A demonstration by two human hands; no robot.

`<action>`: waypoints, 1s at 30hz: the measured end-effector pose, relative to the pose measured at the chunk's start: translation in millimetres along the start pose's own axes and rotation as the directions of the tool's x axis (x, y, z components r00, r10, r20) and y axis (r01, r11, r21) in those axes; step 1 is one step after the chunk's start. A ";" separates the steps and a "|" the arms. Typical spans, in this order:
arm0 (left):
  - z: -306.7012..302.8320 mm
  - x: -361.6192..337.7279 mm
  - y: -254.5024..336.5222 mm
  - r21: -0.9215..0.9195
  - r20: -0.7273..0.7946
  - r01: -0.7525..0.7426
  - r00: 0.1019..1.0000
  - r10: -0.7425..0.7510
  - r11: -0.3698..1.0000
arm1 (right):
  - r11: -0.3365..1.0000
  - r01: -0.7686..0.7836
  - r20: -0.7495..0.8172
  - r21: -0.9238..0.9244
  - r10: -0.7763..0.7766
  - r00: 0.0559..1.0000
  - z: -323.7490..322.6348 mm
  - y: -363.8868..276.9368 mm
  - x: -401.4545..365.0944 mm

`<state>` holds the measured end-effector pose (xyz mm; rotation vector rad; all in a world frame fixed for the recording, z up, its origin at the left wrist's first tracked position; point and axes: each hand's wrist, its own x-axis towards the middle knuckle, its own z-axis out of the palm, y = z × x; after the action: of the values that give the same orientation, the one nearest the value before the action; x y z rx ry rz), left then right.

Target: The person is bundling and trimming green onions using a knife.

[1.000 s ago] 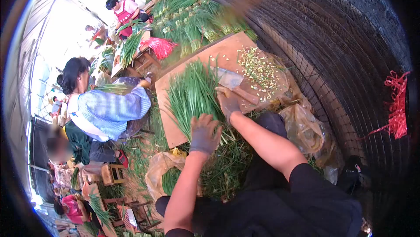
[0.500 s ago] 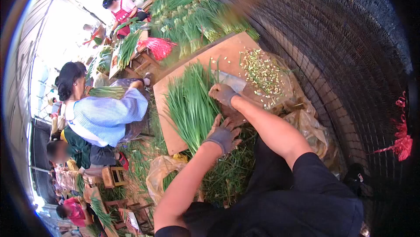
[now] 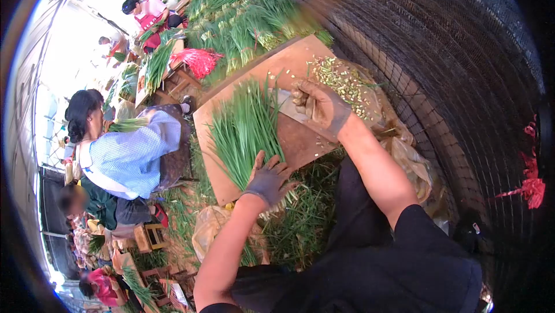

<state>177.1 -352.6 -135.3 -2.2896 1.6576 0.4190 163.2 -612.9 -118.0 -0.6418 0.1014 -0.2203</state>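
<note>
A large bunch of long green stalks (image 3: 245,128) lies on a wooden board (image 3: 211,177). My gloved left hand (image 3: 267,183) rests on the bunch's lower end, its fingers spread. To the right, my gloved right hand (image 3: 324,108) is raised over the board with its fingers curled in; whatever they hold, if anything, is too small to make out. Beneath and beside that hand is a flat pale blade-like piece (image 3: 287,105), partly hidden. Short cut stalk ends (image 3: 341,84) are scattered across the board's far right part.
A co-worker in a blue checked top (image 3: 130,151) sits at the left, holding stalks. Many green bundles (image 3: 243,27) lie beyond the board. A dark mesh wall (image 3: 428,53) curves along the right. Plastic bags (image 3: 404,165) hang by the board; loose leaves (image 3: 303,226) cover the ground.
My right hand has moved away from the bunch, rightward, and turned with its fingers curled. My left hand has shifted slightly down-left onto the bunch's lower end. The whole view has shifted a little.
</note>
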 end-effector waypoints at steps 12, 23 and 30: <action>9.5 -7.0 2.6 -0.001 -0.075 0.036 0.997 -0.036 0.999 | -0.377 0.278 0.401 -0.884 -0.305 0.864 -34.1 4.0 -37.9; 20.6 -14.1 3.3 0.067 -0.033 0.092 0.995 -0.090 0.994 | 0.167 0.160 0.159 -0.973 -0.021 0.987 6.3 91.0 20.0; 16.3 -15.4 -5.3 -0.046 -0.032 0.050 0.998 -0.052 0.998 | -0.058 0.103 0.104 -0.993 -0.014 0.995 12.9 118.6 111.0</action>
<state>176.4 -331.2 -144.0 -2.3782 1.6172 0.4141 293.5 -539.1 -182.1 -2.2740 0.1771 -0.1724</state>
